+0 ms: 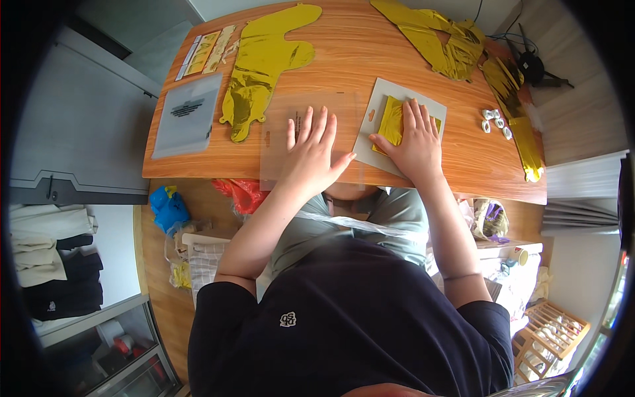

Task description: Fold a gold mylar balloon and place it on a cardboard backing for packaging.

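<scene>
My left hand (312,153) lies flat with spread fingers on a clear plastic bag (274,142) at the table's near edge. Beside it, my right hand (417,142) presses flat on a folded gold foil balloon (391,122), fingers stretched out and thumb apart. That foil rests on a grey card (378,99) with a small hang hole at its left. The hand covers the foil's right part. Neither hand grips anything.
A flat gold foil balloon (261,59) lies at the left beside a stack of clear bags (187,116). More gold foil (443,43) spreads at the far right. White tape rolls (495,122) and a black router-like device (531,66) are on the right side.
</scene>
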Demonstrator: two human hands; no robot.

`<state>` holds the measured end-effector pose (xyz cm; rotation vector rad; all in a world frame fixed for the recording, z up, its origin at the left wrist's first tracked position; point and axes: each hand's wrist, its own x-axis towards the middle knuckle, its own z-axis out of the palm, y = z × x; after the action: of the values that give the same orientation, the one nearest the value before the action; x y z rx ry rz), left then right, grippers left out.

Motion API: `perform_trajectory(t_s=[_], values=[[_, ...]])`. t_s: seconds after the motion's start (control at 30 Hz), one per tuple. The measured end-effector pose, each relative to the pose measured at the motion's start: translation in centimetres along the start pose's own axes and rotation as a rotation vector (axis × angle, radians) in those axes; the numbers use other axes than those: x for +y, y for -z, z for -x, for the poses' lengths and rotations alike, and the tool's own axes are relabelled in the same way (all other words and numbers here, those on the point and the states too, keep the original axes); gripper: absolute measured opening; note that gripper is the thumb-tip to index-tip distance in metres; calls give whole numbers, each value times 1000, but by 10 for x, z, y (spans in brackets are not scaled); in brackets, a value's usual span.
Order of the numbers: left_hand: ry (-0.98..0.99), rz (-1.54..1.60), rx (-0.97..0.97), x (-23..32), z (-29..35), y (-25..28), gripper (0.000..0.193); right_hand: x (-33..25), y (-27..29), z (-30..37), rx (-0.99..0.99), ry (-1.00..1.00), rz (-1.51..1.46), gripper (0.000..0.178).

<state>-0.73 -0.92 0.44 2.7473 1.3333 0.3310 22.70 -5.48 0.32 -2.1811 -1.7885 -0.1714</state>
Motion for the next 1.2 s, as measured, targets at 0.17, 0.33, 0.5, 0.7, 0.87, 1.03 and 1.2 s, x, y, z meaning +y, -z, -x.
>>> perform_trajectory(t_s=[0.17, 0.33, 0.5, 0.7, 0.87, 1.03, 1.2], values=[[-25, 136, -6, 0, -6, -9, 76, -2, -1, -3, 20, 2, -21, 104], [-48, 189, 0, 0, -7, -12, 67, -1, -6, -3, 42, 15, -11, 105], [-37, 309, -3, -5, -7, -11, 62, 0, -6, -10, 27, 16, -12, 107], [49, 208, 16, 14, -20, -17, 68, -3, 0, -7, -25, 77, -37, 107], [52, 166, 75, 20, -20, -25, 73, 3, 12, 12, -149, 201, -72, 108], [53, 149, 110, 25, -21, -26, 75, 7, 12, 13, -132, 169, -81, 108], [-18, 146, 112, 25, -24, -23, 73, 7, 13, 8, -124, 238, -93, 108]])
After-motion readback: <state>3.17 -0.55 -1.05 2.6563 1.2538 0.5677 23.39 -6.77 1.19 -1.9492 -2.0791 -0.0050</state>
